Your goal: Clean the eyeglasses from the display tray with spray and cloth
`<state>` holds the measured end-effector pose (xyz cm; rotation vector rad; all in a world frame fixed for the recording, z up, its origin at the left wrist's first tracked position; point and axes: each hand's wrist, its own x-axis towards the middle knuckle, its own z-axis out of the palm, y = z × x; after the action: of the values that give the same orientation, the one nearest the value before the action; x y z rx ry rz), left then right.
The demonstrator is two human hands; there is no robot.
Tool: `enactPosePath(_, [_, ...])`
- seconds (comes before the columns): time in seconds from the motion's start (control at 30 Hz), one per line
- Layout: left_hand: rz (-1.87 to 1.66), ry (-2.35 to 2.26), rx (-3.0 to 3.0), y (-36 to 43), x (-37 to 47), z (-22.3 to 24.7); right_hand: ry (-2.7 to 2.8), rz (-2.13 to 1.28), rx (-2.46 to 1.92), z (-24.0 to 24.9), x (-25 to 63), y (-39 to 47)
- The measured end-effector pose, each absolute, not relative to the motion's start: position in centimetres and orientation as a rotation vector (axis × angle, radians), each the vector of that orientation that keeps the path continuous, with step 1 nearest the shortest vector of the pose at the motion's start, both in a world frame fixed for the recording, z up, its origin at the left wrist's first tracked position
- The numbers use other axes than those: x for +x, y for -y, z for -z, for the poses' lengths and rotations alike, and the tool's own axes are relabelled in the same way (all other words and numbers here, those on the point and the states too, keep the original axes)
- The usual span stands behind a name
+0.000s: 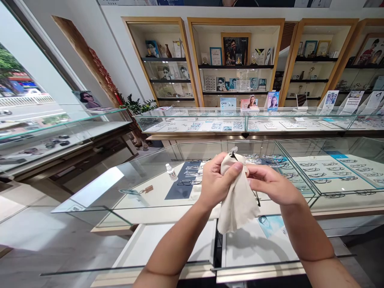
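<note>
Left hand (217, 180): thumb pressed over soft cream cloth (238, 208), fingers curled behind, closed on it. Right hand (274, 186): closed in a light pinch, apparently on the thin dark-framed eyeglasses (258, 199), mostly hidden in the cloth, held above the glass display counter (144, 205). Judged light; stiff, slender temples could bend, lenses smudge or slip. Best hold: bridge or rim edge, through fabric.

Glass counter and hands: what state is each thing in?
Left hand: closed on cloth
Right hand: fingers bent at cloth's edge, grip partly hidden
Cloth: bunched above, hanging loose below
Held glasses: mostly covered by cloth
Bottle: standing, white top on
Displayed eyeglasses: laid in rows
</note>
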<state>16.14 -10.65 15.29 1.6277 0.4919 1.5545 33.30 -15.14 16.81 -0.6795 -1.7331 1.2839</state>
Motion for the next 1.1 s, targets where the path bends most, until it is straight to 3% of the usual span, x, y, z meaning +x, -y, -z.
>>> enactPosePath(0.37, [-1.132, -0.285, 1.669, 8.6, 13.9, -16.0, 1.613, -1.221, -0.704, -17.0, 34.2, 15.2])
enactPosePath(0.77, [-1.556, -0.484, 1.613, 10.2, 15.9, -15.0, 1.673, -1.383, -0.626, -16.4, 33.3, 15.1])
enactPosePath(1.1, [-1.171, -0.344, 1.670, 9.1, 14.3, -15.8, 1.612, -1.195, -0.635, -16.8, 34.2, 15.0])
